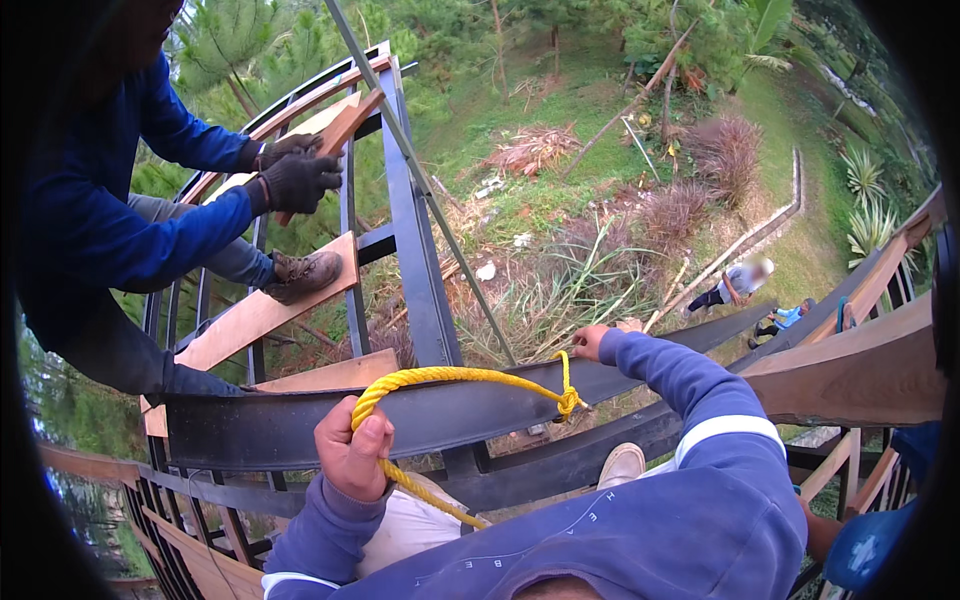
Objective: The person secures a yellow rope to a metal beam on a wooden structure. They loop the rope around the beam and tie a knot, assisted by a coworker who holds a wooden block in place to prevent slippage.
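My left hand (352, 440) is closed around a thick yellow rope (440, 373), which arches rightward over a curved black metal beam (260, 430) to a knot (566, 403) looped on the beam. My right hand (592, 342) is at the beam's far edge, just right of that loop, its fingers loosely bent with nothing visible in them. The rope's lower end drops from my left hand toward my lap and passes behind my sleeve. Below the beam a light-coloured shoe (620, 466) shows.
At left a co-worker (140, 250) in gloves grips timber, one boot on a plank (205, 340) across black framing (405, 220). A thin pole (420, 170) slants upward. Two people (740, 283) (785, 320) are below on grass. Curved timber (840, 390) and another person's blue clothing (870, 550) are right.
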`<state>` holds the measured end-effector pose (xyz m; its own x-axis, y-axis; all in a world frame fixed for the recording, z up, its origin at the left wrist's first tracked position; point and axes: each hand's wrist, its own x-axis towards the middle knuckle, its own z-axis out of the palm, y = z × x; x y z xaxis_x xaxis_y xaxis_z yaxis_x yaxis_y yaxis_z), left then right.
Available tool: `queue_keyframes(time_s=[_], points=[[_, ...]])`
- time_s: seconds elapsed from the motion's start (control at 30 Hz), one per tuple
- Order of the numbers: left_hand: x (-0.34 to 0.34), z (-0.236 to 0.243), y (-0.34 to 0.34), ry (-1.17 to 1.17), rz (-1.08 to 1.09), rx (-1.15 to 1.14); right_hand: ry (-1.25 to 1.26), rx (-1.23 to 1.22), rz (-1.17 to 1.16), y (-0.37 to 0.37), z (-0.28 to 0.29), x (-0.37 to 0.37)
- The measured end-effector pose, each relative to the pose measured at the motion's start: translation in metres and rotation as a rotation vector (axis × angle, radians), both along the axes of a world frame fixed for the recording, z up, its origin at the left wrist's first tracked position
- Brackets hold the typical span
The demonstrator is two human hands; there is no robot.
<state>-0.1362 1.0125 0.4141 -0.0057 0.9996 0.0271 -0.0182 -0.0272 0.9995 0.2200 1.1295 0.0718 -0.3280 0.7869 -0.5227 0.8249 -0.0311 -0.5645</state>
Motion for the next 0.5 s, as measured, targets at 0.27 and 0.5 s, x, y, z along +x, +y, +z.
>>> queue_keyframes(time_s=[0.27,0.5], points=[[-0.007,0.003,-0.007,0.062,-0.010,-0.017,0.052,-0.052,0.392,-0.011,0.025,-0.028],[-0.009,0.006,-0.011,0.183,-0.231,0.041,-0.010,-0.010,0.278,-0.004,-0.003,-0.024]])
